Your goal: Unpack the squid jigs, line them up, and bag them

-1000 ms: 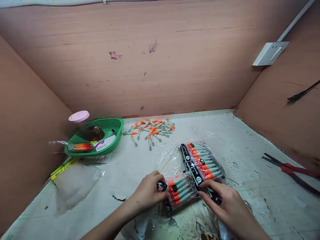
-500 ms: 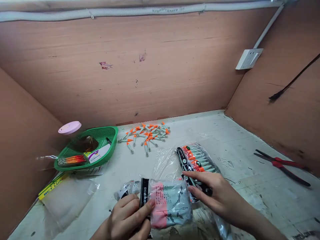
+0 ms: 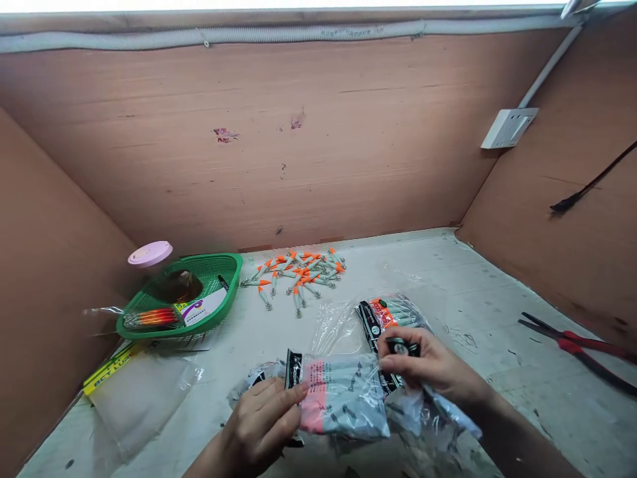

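"Where's the packet (image 3: 348,392)?"

"Near middle, print up, in front of the packs (image 3: 385,311). The left hand (image 3: 261,418) pinches its header (image 3: 293,367)."

"And the right hand (image 3: 430,365)?"

"Curled round a black wrapper (image 3: 401,346), by the packet's right end; whether it also grips the packet, I can't tell."

"Handling tip?"

"Hold the header lightly and don't tug; the packet probably creases easily."
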Demonstrator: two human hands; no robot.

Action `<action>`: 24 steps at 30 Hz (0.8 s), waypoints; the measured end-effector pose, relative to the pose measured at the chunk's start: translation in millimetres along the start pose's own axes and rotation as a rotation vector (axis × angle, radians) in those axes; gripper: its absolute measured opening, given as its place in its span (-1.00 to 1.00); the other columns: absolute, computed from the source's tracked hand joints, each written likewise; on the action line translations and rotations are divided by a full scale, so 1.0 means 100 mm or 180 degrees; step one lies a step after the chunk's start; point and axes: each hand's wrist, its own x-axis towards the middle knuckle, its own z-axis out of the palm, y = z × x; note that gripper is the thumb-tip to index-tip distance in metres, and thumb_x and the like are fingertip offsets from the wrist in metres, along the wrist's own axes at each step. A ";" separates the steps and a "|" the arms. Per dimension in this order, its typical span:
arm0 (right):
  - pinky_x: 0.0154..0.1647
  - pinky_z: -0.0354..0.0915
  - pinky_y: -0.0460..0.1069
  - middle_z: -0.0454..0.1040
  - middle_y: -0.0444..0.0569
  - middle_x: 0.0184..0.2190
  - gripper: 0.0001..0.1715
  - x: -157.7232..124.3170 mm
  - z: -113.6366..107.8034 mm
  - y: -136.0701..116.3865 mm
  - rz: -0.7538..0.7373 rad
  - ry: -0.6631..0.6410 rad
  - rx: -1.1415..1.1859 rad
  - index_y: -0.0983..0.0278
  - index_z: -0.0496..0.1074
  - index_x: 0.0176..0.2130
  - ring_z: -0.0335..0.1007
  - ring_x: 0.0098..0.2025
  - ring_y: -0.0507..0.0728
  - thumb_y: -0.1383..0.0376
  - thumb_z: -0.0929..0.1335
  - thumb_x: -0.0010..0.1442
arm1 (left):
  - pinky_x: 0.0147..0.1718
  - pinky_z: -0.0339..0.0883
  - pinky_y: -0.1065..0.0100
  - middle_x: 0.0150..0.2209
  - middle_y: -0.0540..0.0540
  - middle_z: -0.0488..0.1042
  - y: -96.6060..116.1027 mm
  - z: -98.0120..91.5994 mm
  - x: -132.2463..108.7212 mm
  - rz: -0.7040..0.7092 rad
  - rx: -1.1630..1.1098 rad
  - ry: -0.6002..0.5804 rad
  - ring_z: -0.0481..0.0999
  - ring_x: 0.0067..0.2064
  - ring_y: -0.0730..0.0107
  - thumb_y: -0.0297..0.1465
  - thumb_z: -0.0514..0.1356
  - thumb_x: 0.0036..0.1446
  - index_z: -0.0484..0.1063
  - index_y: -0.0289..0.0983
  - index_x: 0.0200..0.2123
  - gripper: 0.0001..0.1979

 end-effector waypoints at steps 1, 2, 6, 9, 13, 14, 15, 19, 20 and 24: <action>-0.63 0.03 -0.14 0.23 -0.25 -0.65 -0.60 0.04 0.00 0.01 0.0064 0.0056 0.0237 0.28 0.31 -0.45 0.03 -0.66 -0.08 0.04 0.45 -0.06 | -0.53 0.32 0.42 -0.37 -0.17 0.55 -0.01 0.02 0.00 -0.0332 -0.0207 0.0080 0.45 -0.46 0.42 -0.54 -0.05 0.24 0.28 -0.25 -0.31 -0.84; -0.66 -0.02 -0.14 0.18 -0.28 -0.69 -0.55 0.09 0.00 0.00 0.0085 0.0075 0.0395 0.27 0.29 -0.45 -0.03 -0.69 -0.10 0.00 0.45 -0.08 | -0.53 0.31 0.45 -0.40 -0.12 0.53 -0.02 0.03 0.01 -0.0685 -0.0422 0.0142 0.45 -0.47 0.44 -0.52 -0.03 0.24 0.25 -0.23 -0.30 -0.88; -0.69 -0.11 -0.15 0.12 -0.30 -0.71 -0.52 0.29 0.05 -0.15 0.0102 -0.0476 0.0116 0.27 0.25 -0.49 -0.06 -0.69 -0.10 -0.03 0.45 -0.08 | -0.50 0.30 0.49 -0.42 -0.02 0.47 -0.12 -0.01 0.08 -0.1716 -0.0890 -0.0012 0.44 -0.48 0.47 -0.37 0.16 0.15 0.25 -0.19 -0.15 -0.80; -0.68 -0.08 -0.15 0.12 -0.27 -0.67 -0.55 0.49 0.02 -0.36 -0.0156 -0.0470 -0.0317 0.27 0.28 -0.52 -0.05 -0.65 -0.09 -0.01 0.44 -0.06 | -0.46 0.27 0.44 -0.45 -0.03 0.45 -0.33 -0.09 0.15 -0.2412 -0.0822 -0.0236 0.41 -0.45 0.42 -0.26 0.19 0.10 0.39 -0.24 -0.29 -0.82; -0.64 -0.04 -0.14 0.10 -0.29 -0.69 -0.54 0.93 -0.13 -0.51 -0.0740 0.0525 -0.0384 0.27 0.31 -0.48 -0.06 -0.64 -0.08 -0.05 0.42 -0.03 | -0.52 0.17 0.46 -0.55 0.05 0.32 -0.73 -0.21 0.17 -0.3592 -0.1188 0.0134 0.29 -0.52 0.48 -0.08 0.21 -0.01 0.34 -0.27 -0.45 -0.66; -0.65 -0.05 -0.14 0.11 -0.30 -0.69 -0.54 1.06 -0.15 -0.52 -0.0692 0.0512 -0.0422 0.28 0.34 -0.45 -0.06 -0.65 -0.08 -0.05 0.42 -0.02 | -0.53 0.16 0.47 -0.55 0.06 0.30 -0.82 -0.23 0.18 -0.3711 -0.1421 0.0233 0.27 -0.53 0.49 -0.05 0.24 -0.06 0.33 -0.27 -0.46 -0.61; -0.65 -0.06 -0.14 0.12 -0.30 -0.70 -0.53 1.19 -0.15 -0.52 -0.0572 0.0334 -0.0446 0.29 0.38 -0.41 -0.06 -0.66 -0.09 -0.07 0.40 0.00 | -0.53 0.16 0.47 -0.54 0.06 0.29 -0.89 -0.25 0.19 -0.3749 -0.1665 0.0288 0.26 -0.53 0.50 -0.02 0.27 -0.12 0.32 -0.27 -0.45 -0.57; -0.66 0.01 -0.12 0.13 -0.30 -0.82 -0.42 1.55 -0.02 -0.46 -0.0081 -0.0854 -0.0389 0.35 0.49 -0.35 -0.02 -0.75 -0.07 -0.13 0.33 0.02 | -0.51 0.20 0.46 -0.49 0.03 0.32 -1.03 -0.30 0.26 -0.3548 -0.2180 0.0303 0.30 -0.49 0.49 0.02 0.33 -0.24 0.33 -0.29 -0.45 -0.50; -0.66 0.03 -0.11 0.15 -0.28 -0.83 -0.45 1.59 0.02 -0.45 -0.0059 -0.1032 -0.0377 0.36 0.49 -0.38 0.01 -0.75 -0.06 -0.10 0.35 0.00 | -0.50 0.21 0.46 -0.49 0.02 0.32 -1.03 -0.31 0.28 -0.3481 -0.2180 0.0295 0.31 -0.48 0.48 0.02 0.33 -0.24 0.33 -0.29 -0.46 -0.50; -0.66 0.01 -0.11 0.23 -0.24 -0.80 -0.66 1.64 0.11 -0.45 -0.0271 -0.0946 -0.0154 0.32 0.42 -0.52 0.08 -0.73 -0.05 0.09 0.46 -0.14 | -0.49 0.21 0.46 -0.49 0.03 0.31 -1.04 -0.31 0.32 -0.3524 -0.2111 0.0205 0.31 -0.47 0.47 0.02 0.33 -0.23 0.33 -0.29 -0.47 -0.50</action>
